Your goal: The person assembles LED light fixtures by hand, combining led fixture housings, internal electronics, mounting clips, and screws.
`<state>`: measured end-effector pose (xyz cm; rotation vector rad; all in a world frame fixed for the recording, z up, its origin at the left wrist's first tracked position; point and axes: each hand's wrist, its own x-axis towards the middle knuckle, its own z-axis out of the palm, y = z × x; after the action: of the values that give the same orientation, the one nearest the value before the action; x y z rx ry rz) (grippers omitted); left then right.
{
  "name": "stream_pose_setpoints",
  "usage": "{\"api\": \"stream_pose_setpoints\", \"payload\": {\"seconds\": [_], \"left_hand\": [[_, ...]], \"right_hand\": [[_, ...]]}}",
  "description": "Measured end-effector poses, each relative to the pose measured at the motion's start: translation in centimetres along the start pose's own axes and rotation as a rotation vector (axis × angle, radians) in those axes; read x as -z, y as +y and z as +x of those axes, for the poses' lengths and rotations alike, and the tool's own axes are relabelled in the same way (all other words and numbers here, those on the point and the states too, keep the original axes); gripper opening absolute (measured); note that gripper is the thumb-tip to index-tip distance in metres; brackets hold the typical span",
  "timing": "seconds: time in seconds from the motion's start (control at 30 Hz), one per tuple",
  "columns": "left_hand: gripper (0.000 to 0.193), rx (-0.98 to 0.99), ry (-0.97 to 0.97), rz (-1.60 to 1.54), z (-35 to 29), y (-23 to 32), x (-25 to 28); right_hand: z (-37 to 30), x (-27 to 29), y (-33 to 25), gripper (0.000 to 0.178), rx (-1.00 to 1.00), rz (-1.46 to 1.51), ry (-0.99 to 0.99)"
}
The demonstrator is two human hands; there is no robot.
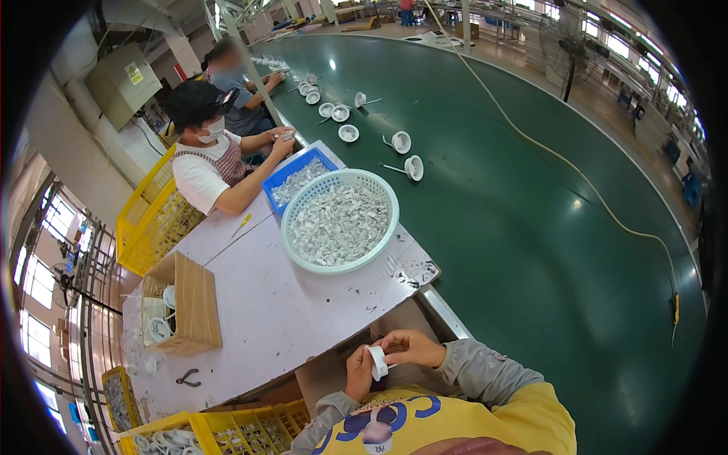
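Close to my body, in front of the yellow shirt, a white round lamp fitting (378, 363) stands on edge between my two hands. My left hand (359, 374) is closed around its left side. The fingers of my right hand (413, 349) are bent and pressed together at its upper right edge; what lies under the fingertips is hidden. Ahead of my hands, on the white table (280, 318), sits a pale green round basket (396, 212) full of small whitish parts. A blue tray (331, 161) of similar small pieces touches its far left side.
A green conveyor belt (485, 205) runs along the right, carrying several white lamp fittings (413, 167) and a long cable (546, 148). On the table are a cardboard box (201, 303), pliers (188, 378) and a yellow-handled tool (246, 220). Yellow crates (199, 428) stand below. Two co-workers (205, 163) sit at far left.
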<state>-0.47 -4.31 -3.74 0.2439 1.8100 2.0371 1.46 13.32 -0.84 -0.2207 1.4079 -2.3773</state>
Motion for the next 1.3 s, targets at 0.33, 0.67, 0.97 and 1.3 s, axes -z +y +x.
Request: {"api": "stream_pose_setpoints", "payload": {"seconds": [0.33, 0.67, 0.97, 1.3], "left_hand": [[0.027, -0.081, 0.084, 0.271, -1.4, 1.2, 0.5], [0.007, -0.12, 0.054, -0.34, -0.2, 3.9, 1.6], [0.043, 0.047, -0.249, -0.722, -1.3, 2.2, 4.2], [0.017, -0.263, 0.182, -0.411, -3.6, 3.1, 8.2]], "right_hand": [[-0.5, -2.2, 0.6, 0.017, 0.111, -0.043, 0.035], [-1.1, -0.1, -5.9, 0.015, 0.288, -0.371, 0.417], [0.1, 3.6, -2.8, 0.022, 0.362, -0.373, 0.455], [-0.6, 3.2, -1.3, 0.025, 0.242, -0.591, 0.495]]}}
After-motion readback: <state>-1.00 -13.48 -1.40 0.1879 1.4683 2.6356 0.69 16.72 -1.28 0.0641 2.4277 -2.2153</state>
